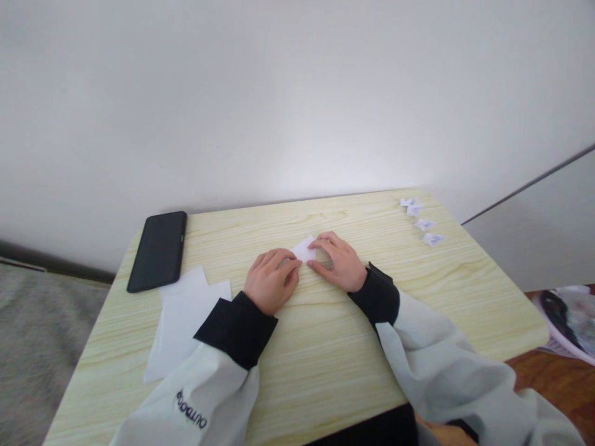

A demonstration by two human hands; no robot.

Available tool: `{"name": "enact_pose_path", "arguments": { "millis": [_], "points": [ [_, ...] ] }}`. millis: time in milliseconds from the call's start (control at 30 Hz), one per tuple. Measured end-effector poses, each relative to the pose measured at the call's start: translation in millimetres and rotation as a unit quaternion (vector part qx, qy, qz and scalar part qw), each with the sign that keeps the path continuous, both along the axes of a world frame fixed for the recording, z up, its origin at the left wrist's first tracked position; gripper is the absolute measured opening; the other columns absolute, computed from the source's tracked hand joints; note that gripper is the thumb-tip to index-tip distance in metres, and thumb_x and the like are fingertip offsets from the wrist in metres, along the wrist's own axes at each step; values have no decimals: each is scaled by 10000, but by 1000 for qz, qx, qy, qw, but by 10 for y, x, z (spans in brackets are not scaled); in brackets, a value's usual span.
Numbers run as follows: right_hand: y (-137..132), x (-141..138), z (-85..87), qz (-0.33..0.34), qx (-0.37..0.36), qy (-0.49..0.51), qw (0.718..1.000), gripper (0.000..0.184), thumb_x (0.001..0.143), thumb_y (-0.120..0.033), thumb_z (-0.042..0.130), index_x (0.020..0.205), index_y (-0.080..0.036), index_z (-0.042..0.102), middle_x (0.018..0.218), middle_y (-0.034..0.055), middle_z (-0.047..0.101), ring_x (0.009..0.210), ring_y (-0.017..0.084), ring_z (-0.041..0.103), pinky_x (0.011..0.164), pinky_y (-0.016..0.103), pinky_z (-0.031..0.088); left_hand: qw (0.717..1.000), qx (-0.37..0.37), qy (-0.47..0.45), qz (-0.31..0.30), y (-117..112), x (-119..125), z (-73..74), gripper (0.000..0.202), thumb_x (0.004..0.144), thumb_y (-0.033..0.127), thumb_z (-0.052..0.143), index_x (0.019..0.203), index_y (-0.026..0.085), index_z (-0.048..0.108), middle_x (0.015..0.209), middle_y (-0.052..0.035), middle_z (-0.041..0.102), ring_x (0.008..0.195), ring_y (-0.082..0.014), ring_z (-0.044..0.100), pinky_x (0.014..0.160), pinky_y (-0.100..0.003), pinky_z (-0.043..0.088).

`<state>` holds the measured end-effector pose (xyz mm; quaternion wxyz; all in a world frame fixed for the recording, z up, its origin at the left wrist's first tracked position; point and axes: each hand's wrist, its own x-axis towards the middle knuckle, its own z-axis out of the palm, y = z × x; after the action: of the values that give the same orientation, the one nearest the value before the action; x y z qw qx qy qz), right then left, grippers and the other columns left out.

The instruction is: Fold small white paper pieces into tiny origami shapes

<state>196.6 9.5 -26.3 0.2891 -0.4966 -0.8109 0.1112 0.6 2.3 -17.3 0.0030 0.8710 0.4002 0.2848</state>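
A small folded piece of white paper [305, 248] lies on the table between my two hands. My left hand [273, 279] is at its near left corner, with thumb and fingertips closed on the edge. From the right, my right hand [338, 261] curves round it, thumb at the near edge and index finger at the far right edge, gripping the paper between them. Which folds are under the fingers cannot be made out. Loose white sheets [183, 319] lie overlapping on the table, left of my left hand and partly under that sleeve.
A dark tablet [158, 251] rests at the far left of the wooden table [325, 347], touching the sheets. Several small folded paper pieces [425, 225] form a row at the far right. A white wall [297, 111] stands behind. A basket [564, 322] is on the floor at right.
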Motion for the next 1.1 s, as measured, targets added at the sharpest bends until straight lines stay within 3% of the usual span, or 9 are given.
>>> {"name": "enact_pose_path", "arguments": {
  "millis": [267,433,1100],
  "points": [
    [-12,25,25,12,-11,-16,1000,258,835,-336,528,1036,-190,597,1051,84,546,956,207,540,862,357,439,998,-34,-10,51,21,11,-14,176,826,228,514,931,178,646,984,-64,657,1031,-230,546,874,-377,436],
    [-77,-60,45,-29,-22,-34,999,260,838,-345,520,1025,-190,614,1055,81,548,923,206,532,836,361,414,995,-52,-20,89,47,-6,-4,215,828,275,538,992,178,635,1049,-80,619,1023,-242,523,867,-393,432],
    [-159,-258,110,-120,-55,-30,991,233,829,-357,532,989,-207,611,1091,78,546,960,221,521,827,366,364,985,-124,-65,100,145,-30,20,157,818,284,576,924,219,672,976,-46,627,960,-222,518,839,-395,413]
  ]
}}
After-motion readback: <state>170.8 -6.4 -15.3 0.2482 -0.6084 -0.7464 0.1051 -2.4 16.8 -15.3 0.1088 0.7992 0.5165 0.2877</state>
